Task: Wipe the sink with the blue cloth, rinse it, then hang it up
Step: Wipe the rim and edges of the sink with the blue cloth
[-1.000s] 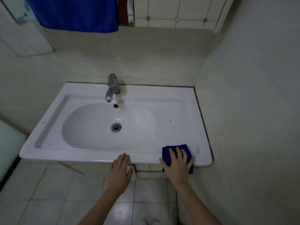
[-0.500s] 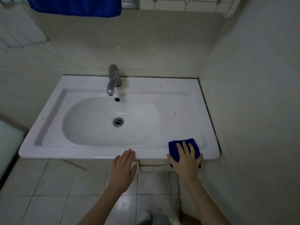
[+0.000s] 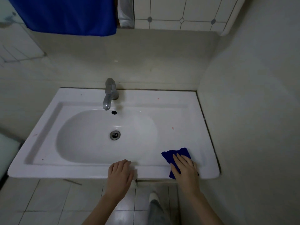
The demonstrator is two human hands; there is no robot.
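Observation:
A white rectangular sink (image 3: 178,114) with an oval basin fills the middle of the view. A folded blue cloth (image 3: 172,154) lies on its front right corner. My right hand (image 3: 185,168) presses flat on the cloth with straight fingers. My left hand (image 3: 120,172) rests on the sink's front rim near the middle, fingers slightly bent, holding nothing. A grey tap (image 3: 110,95) stands at the back, over the basin and its drain (image 3: 115,135).
A large blue towel (image 3: 68,15) hangs on the wall at upper left. A wall (image 3: 251,111) runs right beside the sink's right edge. Small red specks mark the sink's right deck. Below is tiled floor (image 3: 48,200) with my foot showing.
Both hands have moved forward onto the sink. The right hand has pushed the cloth slightly further in from the front edge, and the left hand now rests on the rim.

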